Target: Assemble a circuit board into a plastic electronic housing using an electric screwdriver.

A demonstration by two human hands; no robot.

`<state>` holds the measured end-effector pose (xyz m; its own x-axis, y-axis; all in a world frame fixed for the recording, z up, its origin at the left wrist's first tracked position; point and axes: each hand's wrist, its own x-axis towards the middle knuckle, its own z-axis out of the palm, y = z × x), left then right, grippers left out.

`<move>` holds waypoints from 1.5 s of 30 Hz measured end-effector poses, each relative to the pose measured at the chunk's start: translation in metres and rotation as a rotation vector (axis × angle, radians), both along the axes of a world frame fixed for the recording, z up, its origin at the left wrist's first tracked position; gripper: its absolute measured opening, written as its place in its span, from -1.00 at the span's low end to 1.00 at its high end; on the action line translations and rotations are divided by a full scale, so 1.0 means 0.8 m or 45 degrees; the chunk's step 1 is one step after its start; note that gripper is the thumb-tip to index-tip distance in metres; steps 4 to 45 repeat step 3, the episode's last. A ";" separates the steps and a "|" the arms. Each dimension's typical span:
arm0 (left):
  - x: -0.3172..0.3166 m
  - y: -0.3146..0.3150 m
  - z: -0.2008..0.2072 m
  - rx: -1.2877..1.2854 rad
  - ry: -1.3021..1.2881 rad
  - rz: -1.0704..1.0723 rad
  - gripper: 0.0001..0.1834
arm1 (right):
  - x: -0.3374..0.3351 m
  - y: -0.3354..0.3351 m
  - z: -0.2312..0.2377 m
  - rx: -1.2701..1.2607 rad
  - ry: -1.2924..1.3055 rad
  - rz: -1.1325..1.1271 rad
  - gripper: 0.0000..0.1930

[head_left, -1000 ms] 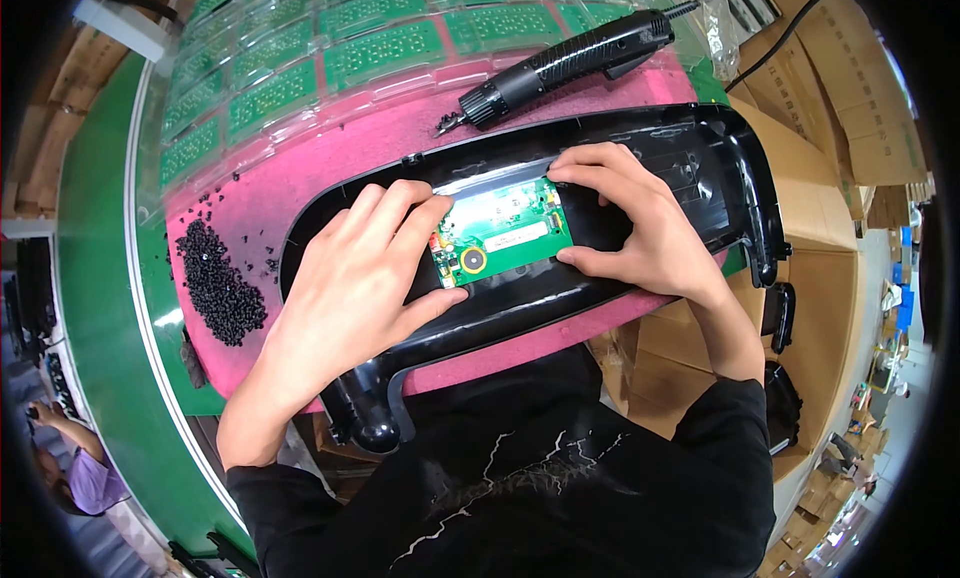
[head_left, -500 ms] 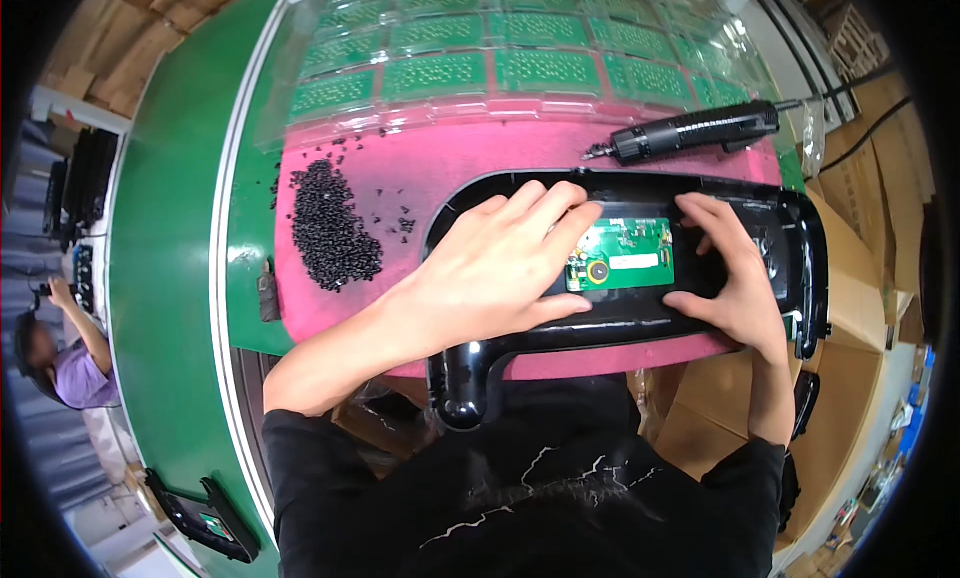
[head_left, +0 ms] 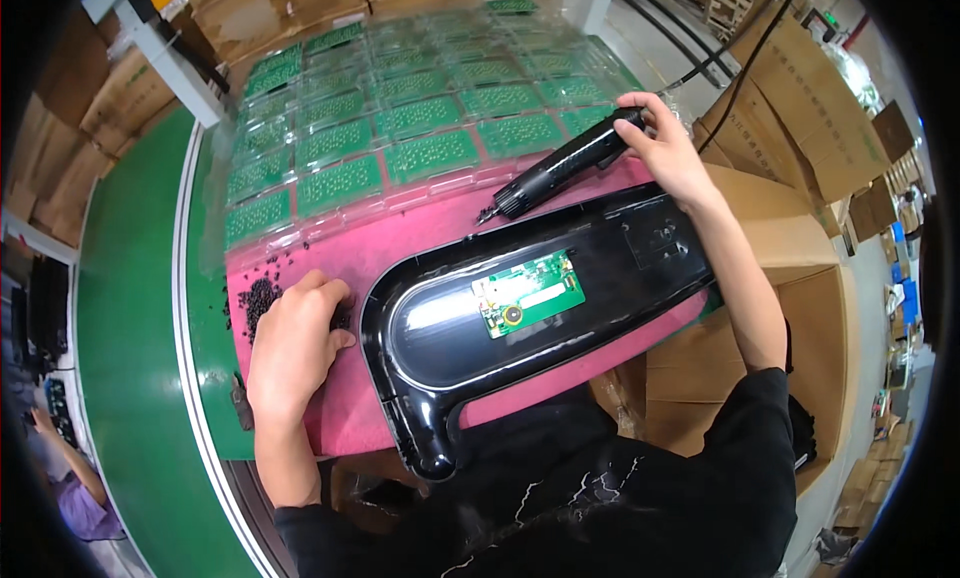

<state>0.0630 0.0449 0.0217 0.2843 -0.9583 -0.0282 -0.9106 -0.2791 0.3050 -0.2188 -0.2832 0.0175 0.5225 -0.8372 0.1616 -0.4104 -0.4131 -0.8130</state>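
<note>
My right hand (head_left: 662,150) is wrapped round the rear end of a black electric screwdriver (head_left: 560,170), whose bit points left and down over the pink mat. On the left side of the mat, my left hand (head_left: 298,343) is curled down into a pile of small black screws (head_left: 262,296). Its fingertips are bent among them, and what they pinch, if anything, is hidden. Between the hands lies a glossy black plastic housing (head_left: 600,278) with a short arm reaching toward me. A green circuit board (head_left: 530,293) with a round component rests inside it, touched by neither hand.
Clear plastic trays of green circuit boards (head_left: 430,156) cover the far side of the pink mat (head_left: 420,228). A cardboard box (head_left: 800,328) stands open at the right. A small dark tool (head_left: 242,403) lies by the left edge. Another person (head_left: 85,498) works far left.
Both hands have left the circuit board. My left hand has moved left to the screws, and my right hand has taken hold of the electric screwdriver. The view has turned somewhat.
</note>
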 end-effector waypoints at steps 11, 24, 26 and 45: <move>0.008 -0.005 -0.009 0.031 0.024 -0.019 -0.61 | 0.013 0.002 -0.001 -0.241 -0.090 -0.032 -0.55; 0.008 -0.005 -0.009 0.031 0.024 -0.019 -0.61 | 0.013 0.002 -0.001 -0.241 -0.090 -0.032 -0.55; 0.008 -0.005 -0.009 0.031 0.024 -0.019 -0.61 | 0.013 0.002 -0.001 -0.241 -0.090 -0.032 -0.55; 0.008 -0.005 -0.009 0.031 0.024 -0.019 -0.61 | 0.013 0.002 -0.001 -0.241 -0.090 -0.032 -0.55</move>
